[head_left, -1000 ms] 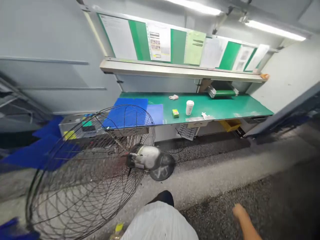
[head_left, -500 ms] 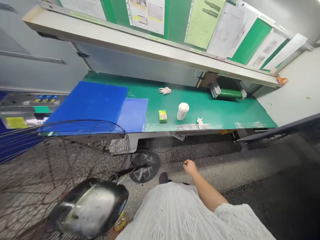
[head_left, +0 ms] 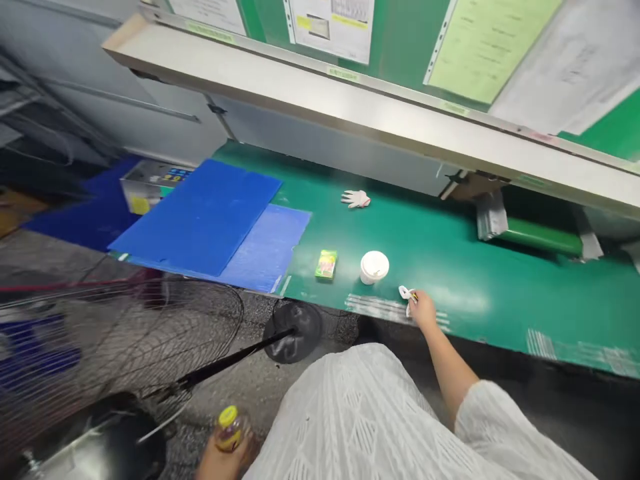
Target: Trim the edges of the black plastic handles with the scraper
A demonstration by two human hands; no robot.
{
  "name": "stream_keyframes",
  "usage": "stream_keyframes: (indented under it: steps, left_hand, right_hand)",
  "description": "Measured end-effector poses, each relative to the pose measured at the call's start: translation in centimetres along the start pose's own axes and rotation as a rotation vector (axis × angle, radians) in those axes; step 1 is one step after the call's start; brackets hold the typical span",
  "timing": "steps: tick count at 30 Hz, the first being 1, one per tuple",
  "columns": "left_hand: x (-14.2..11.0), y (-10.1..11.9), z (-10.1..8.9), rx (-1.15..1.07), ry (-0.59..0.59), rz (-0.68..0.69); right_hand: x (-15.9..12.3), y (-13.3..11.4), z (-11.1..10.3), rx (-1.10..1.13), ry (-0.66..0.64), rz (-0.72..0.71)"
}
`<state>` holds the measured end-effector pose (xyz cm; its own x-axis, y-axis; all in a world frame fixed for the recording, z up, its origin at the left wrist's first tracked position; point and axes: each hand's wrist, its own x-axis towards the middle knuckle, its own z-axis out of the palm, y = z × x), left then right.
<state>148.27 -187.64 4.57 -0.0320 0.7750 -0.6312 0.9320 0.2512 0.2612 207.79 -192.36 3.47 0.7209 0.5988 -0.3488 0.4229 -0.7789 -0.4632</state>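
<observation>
My left hand (head_left: 223,457), low in the frame, is wrapped round a clear bottle (head_left: 236,440) with a yellow cap and a yellow label. At the bench's front edge, my right hand (head_left: 424,310) is closed, with a small yellow-and-black thing (head_left: 415,297) showing at its fingers. A crumpled white tissue (head_left: 405,292) is at those same fingertips and looks pinched there, partly hidden by the hand. To the left of that hand stand a white lidded paper cup (head_left: 374,268) and a small green-and-yellow box (head_left: 327,265).
The green-topped bench (head_left: 440,267) runs across the view, with blue sheets (head_left: 200,217) at its left and a white glove (head_left: 356,199) farther back. A shelf (head_left: 350,93) overhangs it. A wire fan guard (head_left: 185,333) and a black stool-like object (head_left: 100,440) stand on my left.
My right hand has risen from beside my body to the white tissue at the bench edge. My left hand with the bottle has come into clearer view. The bench appears closer.
</observation>
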Motion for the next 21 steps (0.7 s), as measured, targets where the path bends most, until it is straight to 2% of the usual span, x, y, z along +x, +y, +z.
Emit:
stream_keyframes:
  steps: [1, 3, 5, 7, 8, 10, 12, 15, 17, 21]
  left_hand:
    - [0.0, 2.3, -0.1, -0.088, 0.026, 0.005]
    - [0.0, 8.9, -0.9, -0.230, 0.067, 0.172]
    - [0.5, 17.3, -1.9, -0.236, 0.023, 0.539]
    - [1.7, 25.7, -2.1, -0.274, -0.056, 0.751]
    - [2.5, 29.3, -1.7, -0.301, -0.114, 0.815]
    - [4.5, 34.6, -0.3, -0.333, -0.224, 0.879]
    - [6.6, 37.3, 1.5, -0.327, -0.289, 0.904]
    - [8.8, 38.6, 3.1, -0.317, -0.310, 0.921]
    - [9.3, 39.1, 2.9, -0.330, -0.304, 0.942]
    - [8.5, 39.8, 0.7, -0.347, -0.243, 0.971]
  right_hand:
    - [1.0, -0.3, 0.2, 0.067, -0.011, -0.021]
    - [3.3, -1.7, 0.5, 0.210, -0.055, -0.075]
    - [5.8, -4.0, 1.1, 0.350, -0.142, -0.162]
    - [7.9, -6.7, 1.8, 0.463, -0.243, -0.253]
    - [8.6, -8.0, 2.2, 0.504, -0.285, -0.288]
    - [9.2, -10.0, 2.9, 0.561, -0.343, -0.337]
    - [9.1, -11.3, 3.3, 0.591, -0.376, -0.367]
    - [8.5, -11.9, 3.3, 0.591, -0.376, -0.399]
    - [8.4, -12.3, 2.8, 0.572, -0.389, -0.437]
    - [9.0, -14.6, 0.9, 0.526, -0.463, -0.586]
